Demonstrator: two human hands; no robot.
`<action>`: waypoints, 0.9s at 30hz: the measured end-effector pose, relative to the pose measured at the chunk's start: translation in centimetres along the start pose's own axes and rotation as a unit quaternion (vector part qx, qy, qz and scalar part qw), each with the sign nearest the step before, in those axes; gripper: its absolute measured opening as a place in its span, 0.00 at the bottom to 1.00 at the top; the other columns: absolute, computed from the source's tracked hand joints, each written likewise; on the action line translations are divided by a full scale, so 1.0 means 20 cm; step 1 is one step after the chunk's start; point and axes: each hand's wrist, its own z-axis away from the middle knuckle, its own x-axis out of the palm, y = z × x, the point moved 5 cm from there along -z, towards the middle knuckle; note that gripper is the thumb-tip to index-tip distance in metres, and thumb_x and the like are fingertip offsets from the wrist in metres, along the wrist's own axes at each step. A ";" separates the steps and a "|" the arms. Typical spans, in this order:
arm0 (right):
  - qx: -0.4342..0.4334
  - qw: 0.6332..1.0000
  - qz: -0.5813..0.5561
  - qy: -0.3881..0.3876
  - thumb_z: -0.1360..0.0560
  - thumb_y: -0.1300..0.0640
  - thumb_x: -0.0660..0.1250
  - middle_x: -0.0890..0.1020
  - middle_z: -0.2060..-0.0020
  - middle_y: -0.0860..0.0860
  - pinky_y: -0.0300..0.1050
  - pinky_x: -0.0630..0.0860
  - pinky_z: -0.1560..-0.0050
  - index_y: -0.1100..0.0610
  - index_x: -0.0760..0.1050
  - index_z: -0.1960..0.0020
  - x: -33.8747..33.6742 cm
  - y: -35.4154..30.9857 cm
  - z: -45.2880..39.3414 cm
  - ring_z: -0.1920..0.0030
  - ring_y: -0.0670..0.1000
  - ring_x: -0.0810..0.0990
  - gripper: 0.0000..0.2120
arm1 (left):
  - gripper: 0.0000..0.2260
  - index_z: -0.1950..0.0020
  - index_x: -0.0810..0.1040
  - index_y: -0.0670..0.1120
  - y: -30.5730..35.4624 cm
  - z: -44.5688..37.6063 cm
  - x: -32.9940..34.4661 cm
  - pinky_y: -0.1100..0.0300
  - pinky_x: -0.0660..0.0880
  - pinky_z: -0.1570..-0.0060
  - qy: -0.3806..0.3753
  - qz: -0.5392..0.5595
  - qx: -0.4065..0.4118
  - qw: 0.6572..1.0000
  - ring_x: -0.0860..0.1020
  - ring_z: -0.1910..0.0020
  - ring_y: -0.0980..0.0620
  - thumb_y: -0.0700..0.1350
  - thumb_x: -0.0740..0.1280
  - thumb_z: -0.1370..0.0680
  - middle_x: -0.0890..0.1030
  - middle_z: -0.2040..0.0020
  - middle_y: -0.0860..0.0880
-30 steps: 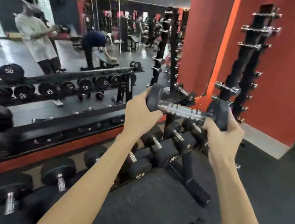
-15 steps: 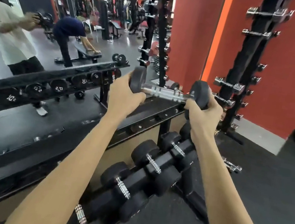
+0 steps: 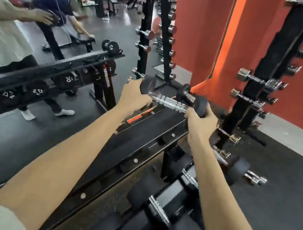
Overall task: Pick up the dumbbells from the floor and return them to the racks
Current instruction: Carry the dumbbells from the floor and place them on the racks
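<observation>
I hold a small dumbbell with black rubber heads and a chrome handle, level, just above the far end of the black rack's top shelf. My left hand grips its left head. My right hand grips its right head. Another small dumbbell rests at the shelf's far end, close behind the held one. Several black dumbbells sit on the lower tier below my arms.
A wall mirror runs along the left behind the rack and reflects people. A tall vertical rack with chrome dumbbells stands against the red wall at right. A chrome dumbbell lies on the black floor by it.
I have stepped closer to the rack and lowered the dumbbell from chest height down to just over the top shelf's far end. Both hands keep their grip on the heads.
</observation>
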 end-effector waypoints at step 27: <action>0.416 0.906 0.080 -0.005 0.24 0.62 0.70 0.75 0.33 0.59 0.54 0.75 0.37 0.65 0.69 0.30 0.51 1.05 -0.68 0.35 0.60 0.76 0.24 | 0.23 0.29 0.77 0.43 -0.78 -1.11 0.89 0.50 0.73 0.36 -0.154 -0.209 -0.047 0.964 0.79 0.35 0.36 0.36 0.71 0.24 0.81 0.35 0.36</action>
